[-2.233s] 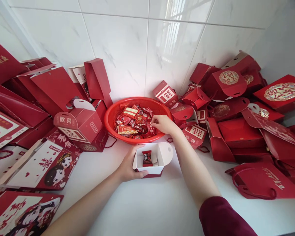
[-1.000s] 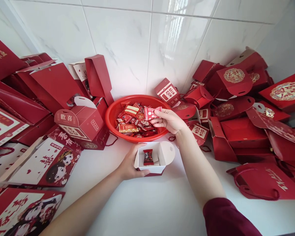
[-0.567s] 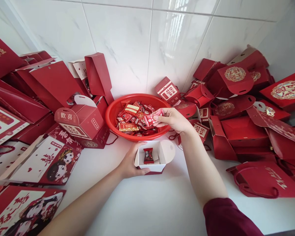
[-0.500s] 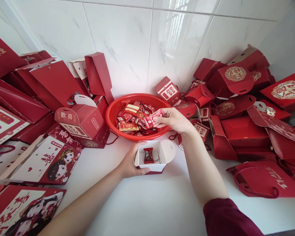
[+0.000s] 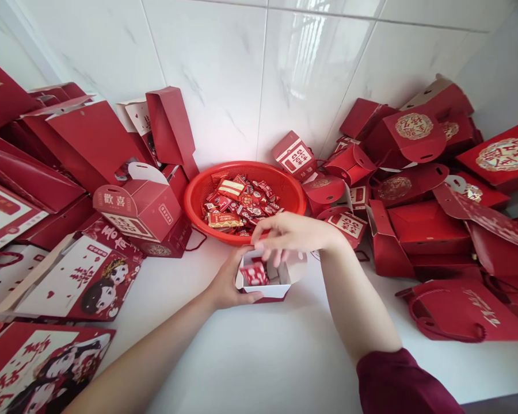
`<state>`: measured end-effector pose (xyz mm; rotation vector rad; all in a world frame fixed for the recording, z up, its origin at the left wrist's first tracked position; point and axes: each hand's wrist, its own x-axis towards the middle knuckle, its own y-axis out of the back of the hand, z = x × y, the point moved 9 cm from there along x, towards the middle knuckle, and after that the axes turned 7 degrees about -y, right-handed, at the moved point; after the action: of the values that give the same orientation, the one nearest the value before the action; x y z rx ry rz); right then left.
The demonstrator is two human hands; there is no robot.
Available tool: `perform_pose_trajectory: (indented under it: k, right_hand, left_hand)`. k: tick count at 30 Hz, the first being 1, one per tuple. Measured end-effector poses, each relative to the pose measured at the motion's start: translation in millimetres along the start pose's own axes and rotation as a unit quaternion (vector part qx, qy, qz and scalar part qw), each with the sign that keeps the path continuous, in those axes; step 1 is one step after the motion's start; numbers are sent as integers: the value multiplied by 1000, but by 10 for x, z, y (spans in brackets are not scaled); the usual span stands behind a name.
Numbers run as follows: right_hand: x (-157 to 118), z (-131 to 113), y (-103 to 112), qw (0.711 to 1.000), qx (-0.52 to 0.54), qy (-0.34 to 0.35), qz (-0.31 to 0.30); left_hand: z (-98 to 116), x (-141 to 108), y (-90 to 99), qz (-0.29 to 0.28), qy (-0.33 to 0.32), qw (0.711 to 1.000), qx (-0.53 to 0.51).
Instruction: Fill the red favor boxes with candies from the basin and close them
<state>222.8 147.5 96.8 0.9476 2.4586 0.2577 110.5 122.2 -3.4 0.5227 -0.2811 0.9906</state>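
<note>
My left hand (image 5: pixel 231 283) grips the left side of a small open gift box (image 5: pixel 270 292), white inside and red outside, standing on the white table. Inside the box lies a red candy packet with pale dots (image 5: pixel 254 274), partly covering a darker red one. Just above the box hovers my right hand (image 5: pixel 285 234), its fingers apart and pointing down, with nothing held in them. Behind the box is a red plastic basket (image 5: pixel 190 201) with many wrapped candies (image 5: pixel 237 198), its front right rim partly hidden by my right hand.
Red gift boxes and bags crowd the left, including a handled box (image 5: pixel 140 207) and a bag with cartoon figures (image 5: pixel 82 276). More red boxes (image 5: pixel 410 135) pile up on the right, with a corded bag (image 5: pixel 470 310) in front. A tiled wall (image 5: pixel 216 75) stands behind.
My right hand has come down and left from the basket to above the box and let go of the dotted red candy packet, which is now in the box. My left hand stays put.
</note>
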Motion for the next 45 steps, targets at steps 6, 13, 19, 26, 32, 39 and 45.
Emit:
perform_pose_trajectory:
  k: [6,13,19,26,32,39,45]
  right_hand:
    - [57,91,724,954,-43,60,291]
    - [583,438,645,912,-340,-113,199]
    - [902,534,505,902,-402,-141,66]
    - [1058,644,461,886,-435,-162,14]
    - [1054,597,512,903,-404,-135,63]
    - [1006,589,513,945,-302,-107,70]
    - [1035,582,507,939,-315,-120,67]
  left_hand:
    - [-1,0,-7,-15,0,1000,10]
    - [-2,2,4,-15,-3,1000,7]
    - [-14,10,32,-12,-6,1000,22]
    - [-21,14,25,-15,3,1000,14]
    - [-12,8,28,-10,-2,1000,22]
    - [-6,11,18,-14,3,1000,21]
    - [-22,5,9,-13,4,1000,12]
